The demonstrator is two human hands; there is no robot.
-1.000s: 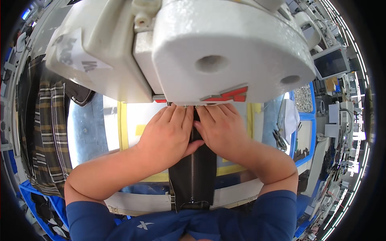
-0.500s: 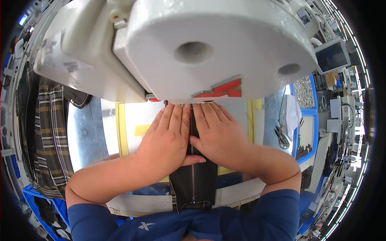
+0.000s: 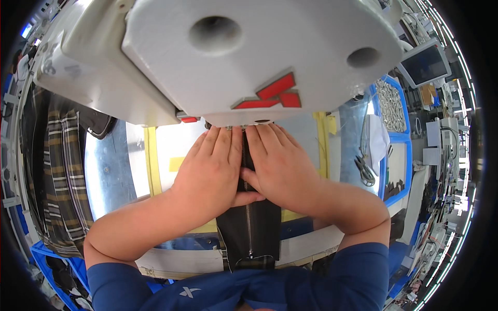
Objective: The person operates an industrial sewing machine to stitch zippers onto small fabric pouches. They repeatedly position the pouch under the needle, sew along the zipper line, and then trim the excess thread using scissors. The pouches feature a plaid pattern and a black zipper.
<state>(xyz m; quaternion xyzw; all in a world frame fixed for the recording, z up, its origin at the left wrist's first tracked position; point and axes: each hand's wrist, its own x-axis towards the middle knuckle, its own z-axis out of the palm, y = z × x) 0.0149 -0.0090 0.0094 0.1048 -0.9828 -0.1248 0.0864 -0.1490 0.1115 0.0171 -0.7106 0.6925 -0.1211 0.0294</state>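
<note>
A dark fabric piece (image 3: 265, 230) with a metal zipper (image 3: 249, 223) down its middle lies on the worktable, running from near my body up to the white head of a sewing machine (image 3: 321, 57). My left hand (image 3: 207, 173) rests flat on the left side of the zipper, fingers stretched toward the machine and thumb across the zipper. On the other side, my right hand (image 3: 282, 168) also lies flat, its thumb reaching to the zipper teeth. Both sets of fingertips are close to the lower edge of the machine head, which hides the needle area.
Plaid fabric pieces with a zipper (image 3: 65, 176) hang at the left, beside a black zippered piece (image 3: 97, 124). To the right lie scissors (image 3: 365, 171) and a blue bin (image 3: 391, 106) of small metal parts. Yellow tape strips (image 3: 151, 160) mark the tabletop.
The view has shifted slightly, so the machine head appears higher and more to the left. Both hands stay flat beside the zipper; the fabric's near end shows slightly farther up.
</note>
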